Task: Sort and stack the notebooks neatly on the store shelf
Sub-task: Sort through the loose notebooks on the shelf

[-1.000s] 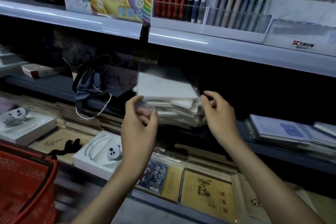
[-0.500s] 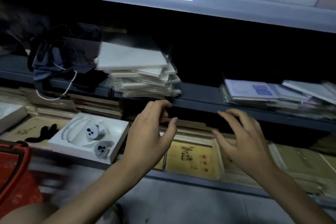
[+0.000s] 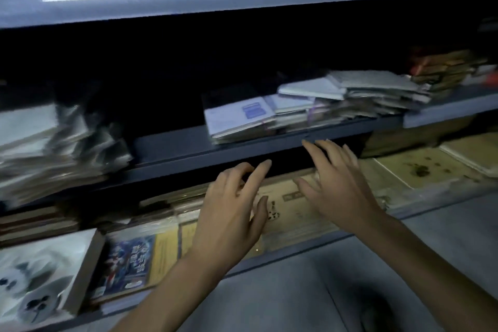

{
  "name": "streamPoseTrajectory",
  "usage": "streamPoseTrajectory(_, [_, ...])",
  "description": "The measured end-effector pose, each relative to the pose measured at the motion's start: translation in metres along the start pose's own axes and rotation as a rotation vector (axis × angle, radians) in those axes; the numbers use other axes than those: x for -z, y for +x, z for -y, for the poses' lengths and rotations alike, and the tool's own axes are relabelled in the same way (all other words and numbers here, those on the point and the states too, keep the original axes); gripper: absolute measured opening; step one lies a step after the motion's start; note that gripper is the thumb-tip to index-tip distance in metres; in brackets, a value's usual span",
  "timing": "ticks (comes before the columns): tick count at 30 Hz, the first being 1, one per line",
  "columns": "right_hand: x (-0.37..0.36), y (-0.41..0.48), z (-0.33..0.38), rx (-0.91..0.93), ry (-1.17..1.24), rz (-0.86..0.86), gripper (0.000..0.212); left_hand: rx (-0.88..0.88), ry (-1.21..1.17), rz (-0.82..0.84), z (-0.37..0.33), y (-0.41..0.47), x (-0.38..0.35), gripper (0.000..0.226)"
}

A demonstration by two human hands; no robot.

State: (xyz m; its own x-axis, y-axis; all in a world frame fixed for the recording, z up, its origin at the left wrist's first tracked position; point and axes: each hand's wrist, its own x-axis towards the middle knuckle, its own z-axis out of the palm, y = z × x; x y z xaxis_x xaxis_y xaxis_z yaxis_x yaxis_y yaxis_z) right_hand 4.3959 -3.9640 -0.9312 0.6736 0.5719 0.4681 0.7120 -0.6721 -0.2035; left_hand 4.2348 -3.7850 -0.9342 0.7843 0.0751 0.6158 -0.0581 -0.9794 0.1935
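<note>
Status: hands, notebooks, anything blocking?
Left hand and right hand open, empty, just below middle shelf. Notebooks on that shelf slumped, uneven. Nothing visible between hands and pile.

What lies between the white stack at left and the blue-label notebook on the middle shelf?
Only bare shelf separates the stack from the notebook, in the head view.

Blurred, edge-cut notebook stack
</note>
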Motion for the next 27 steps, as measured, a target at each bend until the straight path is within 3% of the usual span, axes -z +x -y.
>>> streamPoseTrajectory(6, [0.022, -0.001, -0.062, -0.199, -0.036, 0.006, 0.071, -0.185, 0.131, 0.065, -0.041, 0.049, -0.063, 0.064])
streamPoseTrajectory(17, [0.047, -0.007, -0.119, -0.486, 0.091, 0.034, 0.063, -0.54, 0.479, 0.03, -0.083, 0.198, -0.117, 0.071])
streamPoseTrajectory(22, [0.054, -0.005, -0.119, -0.537, 0.157, 0.018, 0.059, -0.42, 0.586, 0.017, -0.117, 0.243, -0.124, 0.087])
streamPoseTrajectory(27, [0.055, -0.006, -0.111, -0.53, 0.176, 0.026, 0.059, -0.289, 0.666, 0.18, -0.139, 0.247, -0.136, 0.093])
